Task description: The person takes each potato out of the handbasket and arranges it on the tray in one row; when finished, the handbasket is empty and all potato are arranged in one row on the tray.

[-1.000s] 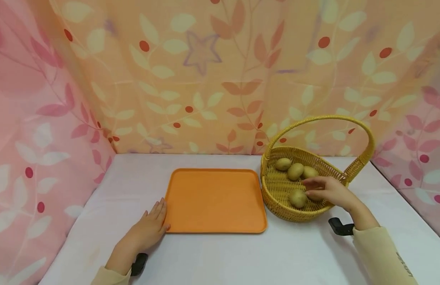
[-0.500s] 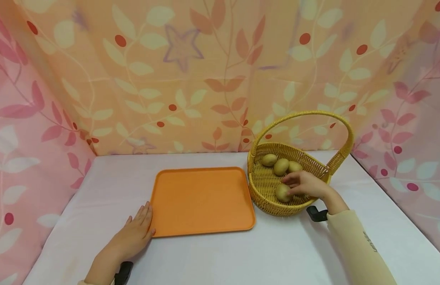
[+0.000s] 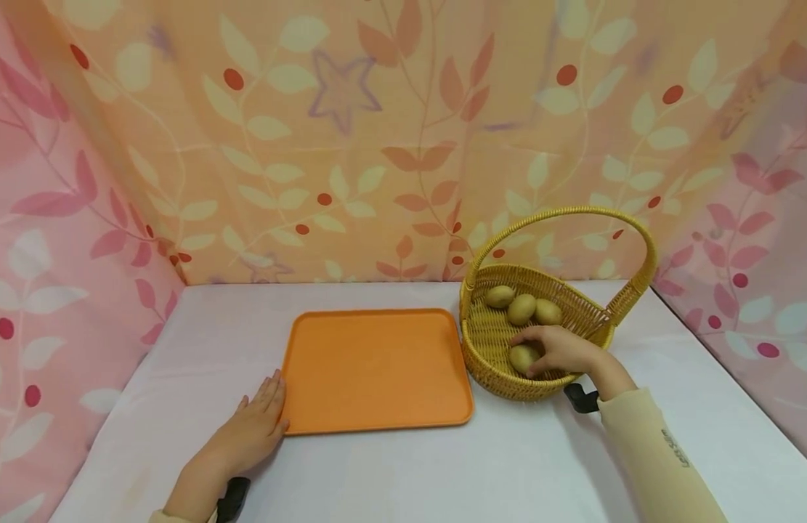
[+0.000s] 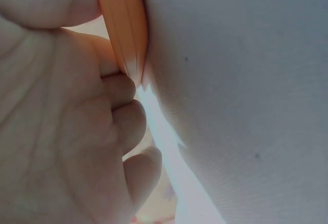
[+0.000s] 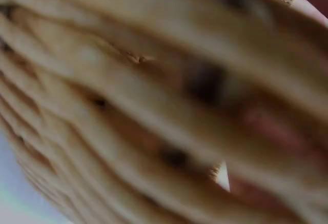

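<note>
My left hand (image 3: 251, 425) lies with fingers extended along the left edge of the orange tray (image 3: 377, 370). In the left wrist view, the thumb (image 4: 51, 1) and fingertips touch the rim of that tray. Inside the yellow wicker basket (image 3: 508, 381), my right hand (image 3: 563, 351) reaches over the near rim and holds a potato (image 3: 522, 358) between thumb and fingers. Three more potatoes, a left one (image 3: 500, 296), a middle one (image 3: 521, 309) and a right one (image 3: 548, 312), lie behind it. Blurred wicker fills the right wrist view and covers the fingers there.
The basket's tall arched handle (image 3: 573, 211) rises over its opening, with one foot near my right wrist. Tray and basket stand side by side on a white-covered table (image 3: 390, 472). Patterned cloth (image 3: 377, 167) walls the back and both sides.
My right fingers have lowered and closed around the near potato. The left hand stays at the tray's edge. The head view has shifted, so everything sits further left in it than a second ago.
</note>
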{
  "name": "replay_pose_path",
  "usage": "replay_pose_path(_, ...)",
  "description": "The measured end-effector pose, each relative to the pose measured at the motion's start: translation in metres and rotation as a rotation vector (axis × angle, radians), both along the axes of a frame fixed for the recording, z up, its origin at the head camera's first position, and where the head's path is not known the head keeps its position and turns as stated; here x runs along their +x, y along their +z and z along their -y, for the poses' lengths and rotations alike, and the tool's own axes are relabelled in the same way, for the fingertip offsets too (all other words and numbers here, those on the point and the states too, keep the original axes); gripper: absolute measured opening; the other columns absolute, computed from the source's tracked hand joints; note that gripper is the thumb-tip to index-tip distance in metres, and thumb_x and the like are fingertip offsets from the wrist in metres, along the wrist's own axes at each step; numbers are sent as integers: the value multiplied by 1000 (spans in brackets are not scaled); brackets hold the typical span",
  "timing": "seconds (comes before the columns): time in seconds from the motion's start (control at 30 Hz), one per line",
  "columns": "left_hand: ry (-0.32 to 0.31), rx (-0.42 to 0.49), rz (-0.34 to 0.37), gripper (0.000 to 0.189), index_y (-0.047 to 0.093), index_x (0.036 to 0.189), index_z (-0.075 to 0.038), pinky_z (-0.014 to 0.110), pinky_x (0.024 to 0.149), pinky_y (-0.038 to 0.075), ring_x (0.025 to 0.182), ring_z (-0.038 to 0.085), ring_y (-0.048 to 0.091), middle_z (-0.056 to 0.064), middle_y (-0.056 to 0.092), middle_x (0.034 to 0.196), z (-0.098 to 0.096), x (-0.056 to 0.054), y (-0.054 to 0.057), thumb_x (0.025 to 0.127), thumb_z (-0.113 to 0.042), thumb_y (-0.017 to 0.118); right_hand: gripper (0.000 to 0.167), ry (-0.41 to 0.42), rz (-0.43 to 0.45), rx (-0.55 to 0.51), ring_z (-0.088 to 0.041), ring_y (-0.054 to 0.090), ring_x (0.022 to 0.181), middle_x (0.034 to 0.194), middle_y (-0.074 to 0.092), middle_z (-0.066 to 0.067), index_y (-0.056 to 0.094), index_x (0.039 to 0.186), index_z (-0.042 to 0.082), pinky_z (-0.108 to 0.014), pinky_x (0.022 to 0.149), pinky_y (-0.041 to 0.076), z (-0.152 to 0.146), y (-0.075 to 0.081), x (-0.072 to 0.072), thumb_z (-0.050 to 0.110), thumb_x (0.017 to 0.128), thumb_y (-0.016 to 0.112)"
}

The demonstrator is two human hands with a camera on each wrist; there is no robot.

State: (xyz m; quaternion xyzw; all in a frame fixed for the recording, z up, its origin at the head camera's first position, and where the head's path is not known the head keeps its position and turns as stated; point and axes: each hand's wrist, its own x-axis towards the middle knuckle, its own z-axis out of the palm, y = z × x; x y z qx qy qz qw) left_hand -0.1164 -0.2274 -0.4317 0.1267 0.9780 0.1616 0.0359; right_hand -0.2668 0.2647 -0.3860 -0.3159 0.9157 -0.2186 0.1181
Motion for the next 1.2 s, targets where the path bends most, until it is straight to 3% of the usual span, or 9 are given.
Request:
replay_pose_path(0.27,3,12,27,62,27,138,18,67,102,19,134,48,22,31,21,148,0,2,-3,94,-17,54,50,-136,-22,-149,-22,58,99,110,66,-7,66,116,4,-36,84,47,-2,-5,8,29,74,80)
replay_pose_path(0.43,4,24,47,62,27,139,17,66,102,18,135,47,21,30,20,149,0,3,-3,95,-18,54,51,-231,-6,-383,-26,61,100,116,61,-16,61,121,-2,-28,79,51,-3,-7,16,21,79,78)
replay_pose_path(0.53,-2,23,40,62,28,139,17,66,103,18,136,46,21,30,20,149,-2,3,-3,95,-18,53,51,-267,-1,-535,-19,63,98,120,58,-19,58,124,-5,-22,76,52,0,-5,21,14,80,76)
replay_pose_path(0.67,-8,24,35,61,28,139,17,66,102,19,135,47,21,31,20,148,-4,1,-2,95,-17,53,53,-297,-12,-684,-6,63,97,121,59,-2,54,127,-8,-19,78,51,10,2,27,8,81,74)
replay_pose_path(0.77,-8,26,35,61,28,138,18,66,102,19,135,47,21,31,20,148,-5,1,0,95,-16,53,53,-315,-15,-774,-3,63,97,117,60,13,54,127,-9,-18,79,51,21,10,34,4,80,74)
replay_pose_path(0.93,-3,28,54,60,27,139,18,65,103,18,136,47,19,31,18,149,-5,1,1,94,-13,51,49,-279,-39,-867,-8,65,92,116,64,10,58,123,-6,-21,76,53,43,21,43,-3,77,74)
replay_pose_path(1.2,24,10,40,59,29,138,18,66,103,19,136,47,20,31,20,149,0,9,0,92,-13,51,50,-54,-152,-890,-9,61,100,115,64,-9,58,118,-14,-22,83,51,87,27,45,-13,70,75)
